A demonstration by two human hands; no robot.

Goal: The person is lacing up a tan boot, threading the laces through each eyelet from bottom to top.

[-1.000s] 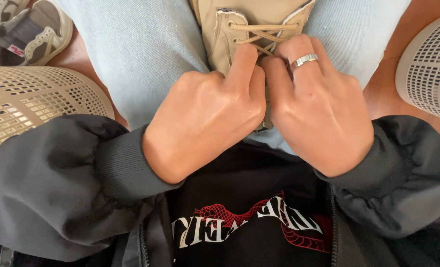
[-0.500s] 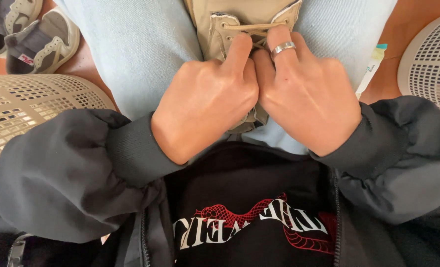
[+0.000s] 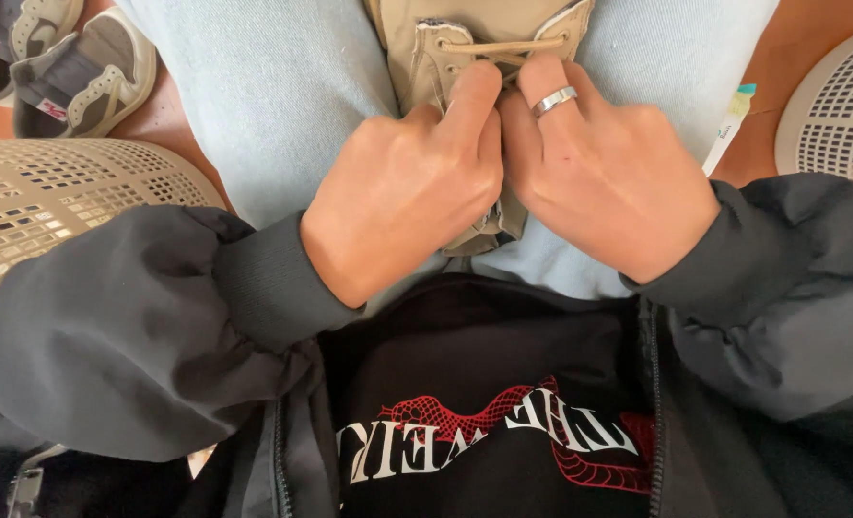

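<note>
The left hand (image 3: 402,197) and the right hand (image 3: 608,182) are pressed knuckle to knuckle, both curled into loose fists, and a tan lace-up shoe of canvas-like material (image 3: 474,58) is gripped between them. The shoe's lower end is seen poking out just beneath the two hands, and its laced upper part is seen just beyond the fingertips, where a beige lace (image 3: 503,45) is drawn across the eyelets. Whether the lace itself is pinched cannot be told, since the fingertips are tucked out of sight. A plain silver ring (image 3: 553,101) is worn on a finger of the right hand. Under the hands and the shoe, a lap in pale blue denim (image 3: 282,96) is spread. Both wrists are covered by the loose sleeves of a dark grey zip jacket (image 3: 139,317), and a black shirt with a red and white print (image 3: 484,441) is seen nearer the camera than the hands. To the left of the left hand, a cream perforated plastic basket (image 3: 52,201) is placed, and beyond it, a pair of grey and cream sneakers (image 3: 71,58) is set on a reddish-brown floor (image 3: 800,58). To the right of the right hand, a white perforated plastic basket (image 3: 843,105) is partly seen.
</note>
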